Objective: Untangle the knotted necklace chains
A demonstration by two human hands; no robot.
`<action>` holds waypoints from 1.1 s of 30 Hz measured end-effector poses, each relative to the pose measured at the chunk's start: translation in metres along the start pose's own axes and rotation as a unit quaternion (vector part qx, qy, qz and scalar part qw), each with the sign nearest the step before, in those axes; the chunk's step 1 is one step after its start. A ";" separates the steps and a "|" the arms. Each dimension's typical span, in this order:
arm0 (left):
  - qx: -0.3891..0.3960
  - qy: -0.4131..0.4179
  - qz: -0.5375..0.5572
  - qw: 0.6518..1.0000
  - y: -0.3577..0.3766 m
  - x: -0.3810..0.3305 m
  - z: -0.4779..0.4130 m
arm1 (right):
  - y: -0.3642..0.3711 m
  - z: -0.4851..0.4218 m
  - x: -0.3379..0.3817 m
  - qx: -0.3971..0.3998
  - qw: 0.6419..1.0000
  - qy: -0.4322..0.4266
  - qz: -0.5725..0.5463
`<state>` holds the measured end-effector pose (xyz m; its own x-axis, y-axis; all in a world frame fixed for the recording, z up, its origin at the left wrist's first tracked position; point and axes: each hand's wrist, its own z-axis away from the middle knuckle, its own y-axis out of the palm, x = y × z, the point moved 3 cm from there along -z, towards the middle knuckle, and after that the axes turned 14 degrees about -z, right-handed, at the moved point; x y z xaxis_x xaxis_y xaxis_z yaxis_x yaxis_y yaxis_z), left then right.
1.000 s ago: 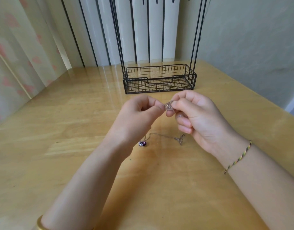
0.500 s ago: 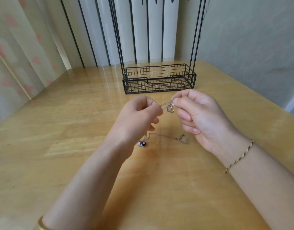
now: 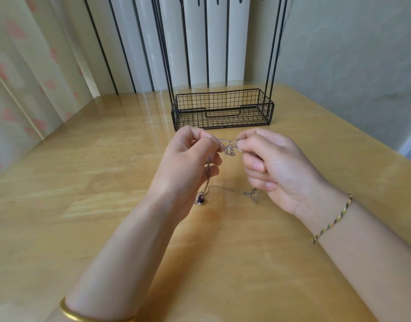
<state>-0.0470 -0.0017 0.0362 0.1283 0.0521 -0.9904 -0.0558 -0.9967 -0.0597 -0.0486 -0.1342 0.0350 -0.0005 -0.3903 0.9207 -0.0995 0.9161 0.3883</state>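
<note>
Glossy wooden table (wire basket behind) beneath knotted chains.

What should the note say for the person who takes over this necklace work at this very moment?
Left hand: pinches the chain left of the knot.
Right hand: pinches it right of the knot.
The knot hangs in the air between both hands.
Purple pendant and loose chain end: lie on the table.
Done: knot lifted off the table. Left: loosen it, free the chains.

Left hand and right hand raised, fingers pinched.
</note>
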 end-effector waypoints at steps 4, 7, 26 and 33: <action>0.034 0.005 -0.015 0.999 0.004 0.000 0.001 | -0.001 -0.002 -0.001 -0.016 1.000 -0.011 -0.023; 0.056 0.001 -0.039 0.998 0.005 0.002 0.002 | -0.002 -0.003 0.000 -0.038 0.997 -0.025 -0.058; 0.078 -0.039 -0.132 0.987 0.009 0.012 0.002 | -0.004 -0.002 -0.001 -0.077 0.988 -0.065 0.113; 0.077 -0.071 -0.106 0.989 0.005 0.013 0.001 | -0.005 -0.001 0.001 -0.090 0.987 -0.059 0.119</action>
<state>-0.0462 -0.0064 0.0225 0.0144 0.2776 -0.9606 -0.1933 -0.9418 -0.2751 -0.0471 -0.1393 0.0338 -0.1188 -0.1606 0.9798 0.0964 0.9803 0.1724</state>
